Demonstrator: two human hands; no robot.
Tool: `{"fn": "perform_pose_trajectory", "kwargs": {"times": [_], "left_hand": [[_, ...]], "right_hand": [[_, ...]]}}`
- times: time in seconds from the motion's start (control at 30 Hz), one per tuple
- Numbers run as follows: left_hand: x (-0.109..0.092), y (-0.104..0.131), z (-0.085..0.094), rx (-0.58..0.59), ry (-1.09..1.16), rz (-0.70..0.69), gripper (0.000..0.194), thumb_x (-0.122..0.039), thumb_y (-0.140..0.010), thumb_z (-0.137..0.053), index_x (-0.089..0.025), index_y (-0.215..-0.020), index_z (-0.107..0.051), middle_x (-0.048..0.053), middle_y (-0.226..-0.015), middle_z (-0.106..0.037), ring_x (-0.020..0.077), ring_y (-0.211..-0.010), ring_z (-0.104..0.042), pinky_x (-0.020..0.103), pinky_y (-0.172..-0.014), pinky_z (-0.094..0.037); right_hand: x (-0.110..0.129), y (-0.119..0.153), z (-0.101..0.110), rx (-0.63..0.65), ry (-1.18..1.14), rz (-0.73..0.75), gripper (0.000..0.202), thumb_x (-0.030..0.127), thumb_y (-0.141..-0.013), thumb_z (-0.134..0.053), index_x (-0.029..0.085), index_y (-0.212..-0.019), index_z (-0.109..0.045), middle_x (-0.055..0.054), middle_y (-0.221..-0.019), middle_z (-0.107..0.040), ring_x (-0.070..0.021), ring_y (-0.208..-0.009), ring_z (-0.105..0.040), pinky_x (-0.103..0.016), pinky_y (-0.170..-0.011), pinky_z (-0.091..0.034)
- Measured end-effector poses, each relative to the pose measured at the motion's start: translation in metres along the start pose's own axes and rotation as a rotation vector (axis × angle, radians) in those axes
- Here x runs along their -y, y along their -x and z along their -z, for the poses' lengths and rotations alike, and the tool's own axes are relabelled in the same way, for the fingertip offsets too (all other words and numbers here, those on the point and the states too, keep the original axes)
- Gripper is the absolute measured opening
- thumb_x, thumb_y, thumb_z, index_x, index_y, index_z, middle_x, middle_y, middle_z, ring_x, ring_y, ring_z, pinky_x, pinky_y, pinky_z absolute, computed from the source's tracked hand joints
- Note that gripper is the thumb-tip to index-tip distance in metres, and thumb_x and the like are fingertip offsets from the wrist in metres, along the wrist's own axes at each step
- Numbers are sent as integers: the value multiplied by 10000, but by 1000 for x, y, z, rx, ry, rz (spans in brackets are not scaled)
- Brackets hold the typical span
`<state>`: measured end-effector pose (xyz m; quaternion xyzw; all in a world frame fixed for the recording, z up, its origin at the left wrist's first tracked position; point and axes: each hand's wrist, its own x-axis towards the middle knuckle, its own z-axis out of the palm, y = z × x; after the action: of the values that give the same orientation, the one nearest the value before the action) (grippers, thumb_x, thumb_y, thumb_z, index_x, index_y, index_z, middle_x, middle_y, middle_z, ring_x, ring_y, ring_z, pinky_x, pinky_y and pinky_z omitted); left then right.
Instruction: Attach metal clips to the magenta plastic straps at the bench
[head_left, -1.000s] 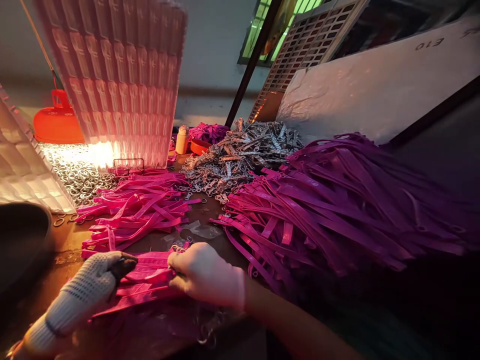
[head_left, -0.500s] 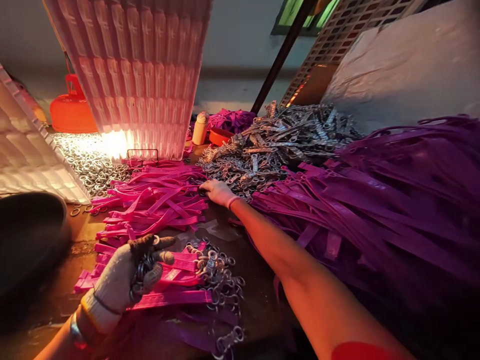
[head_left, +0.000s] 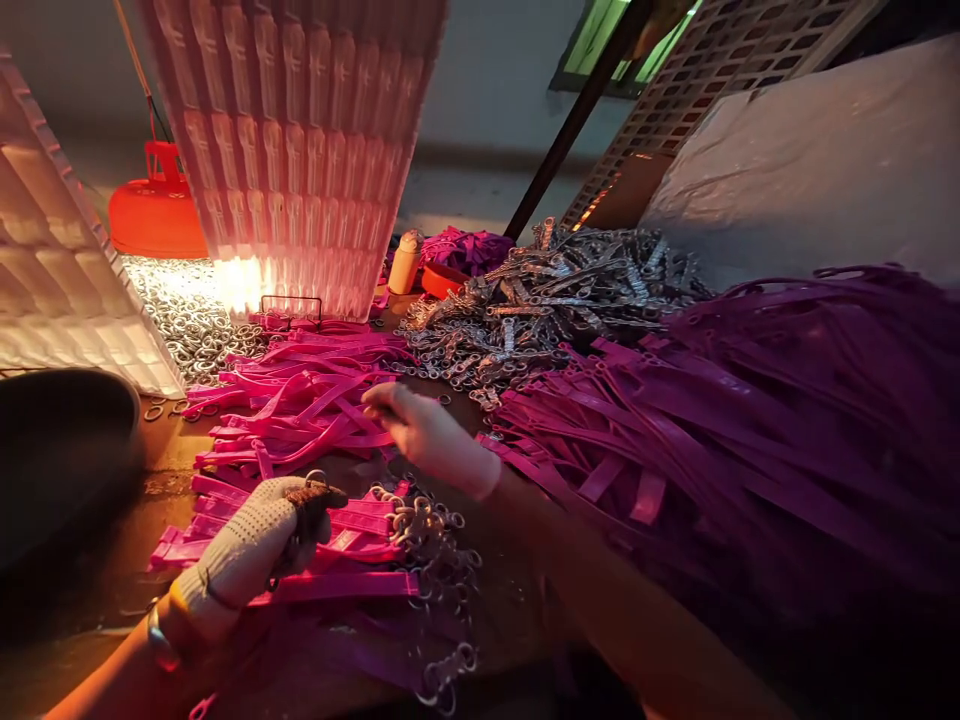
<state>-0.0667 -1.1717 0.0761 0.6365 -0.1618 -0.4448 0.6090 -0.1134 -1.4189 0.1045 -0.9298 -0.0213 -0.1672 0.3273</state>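
My left hand (head_left: 281,535), in a white knitted glove with dark fingertips, is closed round metal rings; one ring (head_left: 316,478) shows on top by the forefinger. It is above pink straps (head_left: 360,515) whose right ends carry metal rings and clasps (head_left: 427,530). My right hand (head_left: 431,435), in a pale glove, has its fingers drawn together over the right edge of another pile of pink straps (head_left: 300,400). What those fingertips hold, if anything, is too small and blurred to make out.
Metal clasps (head_left: 555,290) are heaped behind, purple straps (head_left: 720,420) at right. Rings (head_left: 195,330) lie beneath a red lamp (head_left: 157,215). A ribbed panel (head_left: 292,160) stands upright. A dark round container (head_left: 64,460) is at left; a bottle (head_left: 405,262) stands behind.
My right hand has come back from the edge of the clasp heap, toward my left hand. My left hand has turned and its fingers have closed further round the rings.
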Motion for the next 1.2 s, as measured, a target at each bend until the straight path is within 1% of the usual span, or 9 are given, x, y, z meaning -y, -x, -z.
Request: {"fn": "perform_pose_trajectory", "kwargs": {"times": [0.13, 0.23, 0.37, 0.53, 0.67, 0.83, 0.97, 1.07, 1.2], "left_hand": [[-8, 2, -8, 41, -186, -56, 318, -424, -864, -592, -152, -716, -664, 20, -522, -592, 98, -359, -448, 205, -363, -300], [-13, 10, -16, -48, -258, -121, 250, -352, -832, -595, -157, -679, -628, -5, -484, -533, 93, -382, -435, 201, -390, -301], [-11, 24, -24, -222, -125, -184, 263, -409, -861, -613, -158, -785, -634, -33, -502, -492, 85, -436, -390, 192, -422, -284], [-1, 31, -22, -155, -75, -223, 304, -428, -880, -650, -155, -754, -603, -28, -559, -508, 81, -488, -388, 198, -463, -300], [2, 34, -21, -74, 59, -170, 280, -399, -813, -728, -155, -771, -597, -32, -594, -510, 69, -489, -359, 196, -455, -270], [5, 31, -23, -123, 369, 6, 309, -414, -735, -764, -188, -794, -561, -44, -583, -508, 58, -441, -361, 161, -415, -239], [5, 24, -20, -112, 489, 49, 229, -335, -750, -749, -190, -870, -618, -59, -554, -468, 52, -414, -333, 152, -378, -206], [-1, 15, -17, -62, 569, 50, 151, -252, -817, -669, -165, -938, -648, -63, -546, -441, 43, -393, -318, 134, -346, -180], [-17, -1, -12, -56, 844, 105, 165, -104, -930, -434, -123, -906, -597, -32, -602, -477, 31, -359, -343, 112, -301, -177]], "right_hand": [[58, 25, -23, 157, -172, 130, 409, 158, -910, -588, 189, -1318, -590, -82, -1252, -687, -172, -1101, -654, -309, -975, -508], [71, 33, -34, 93, -226, 56, 347, 157, -927, -536, 175, -1262, -626, -71, -1182, -712, -159, -1057, -663, -293, -949, -515], [73, 43, -45, -19, -333, -96, 327, 170, -905, -538, 175, -1221, -623, -23, -988, -724, -131, -852, -667, -242, -777, -536], [79, 57, -51, -24, -123, -18, 339, 152, -927, -537, 168, -1262, -589, -82, -1120, -692, -173, -984, -645, -296, -880, -492], [87, 59, -47, 56, 94, 62, 134, 172, -960, -518, 182, -978, -651, -36, -918, -695, -160, -852, -622, -268, -773, -423], [90, 61, -51, 23, 340, 54, 228, 191, -894, -535, 192, -666, -536, 1, -640, -597, -127, -600, -491, -298, -596, -247], [96, 71, -57, -76, 361, 45, 179, 315, -931, -530, 194, -838, -623, -26, -748, -659, -161, -677, -552, -308, -631, -273], [93, 68, -51, 0, 183, -111, 217, 385, -983, -551, 211, -880, -632, 15, -742, -674, -135, -656, -571, -275, -612, -300], [56, 24, -31, -14, 208, -188, 285, 335, -1053, -449, 194, -935, -666, -14, -830, -718, -132, -732, -624, -238, -678, -396]]}}
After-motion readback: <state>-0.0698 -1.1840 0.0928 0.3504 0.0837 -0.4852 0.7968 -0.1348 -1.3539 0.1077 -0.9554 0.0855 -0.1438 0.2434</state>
